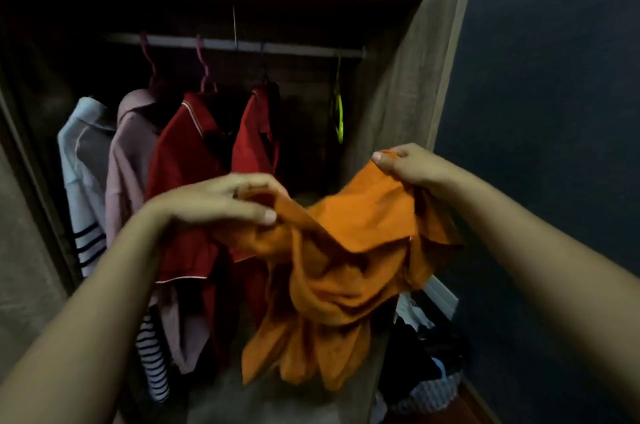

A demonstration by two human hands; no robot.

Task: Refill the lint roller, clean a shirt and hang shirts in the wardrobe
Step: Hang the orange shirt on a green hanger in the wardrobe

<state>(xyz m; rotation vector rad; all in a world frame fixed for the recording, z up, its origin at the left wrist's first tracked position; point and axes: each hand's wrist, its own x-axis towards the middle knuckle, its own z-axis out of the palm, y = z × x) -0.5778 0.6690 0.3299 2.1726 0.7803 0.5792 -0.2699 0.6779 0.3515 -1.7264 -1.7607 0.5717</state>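
The left hand [221,201] & right hand [405,163] are pinching the bunched orange shirt [346,250], so prob. best spreading it wide & finding the collar before taking the green hanger [338,111].

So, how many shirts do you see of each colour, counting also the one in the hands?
Red: 2, left red shirt and right red shirt
Pink: 1, pink shirt
Pale blue: 1, pale blue shirt
Orange: 1, orange shirt, held by left hand and right hand
Total: 5
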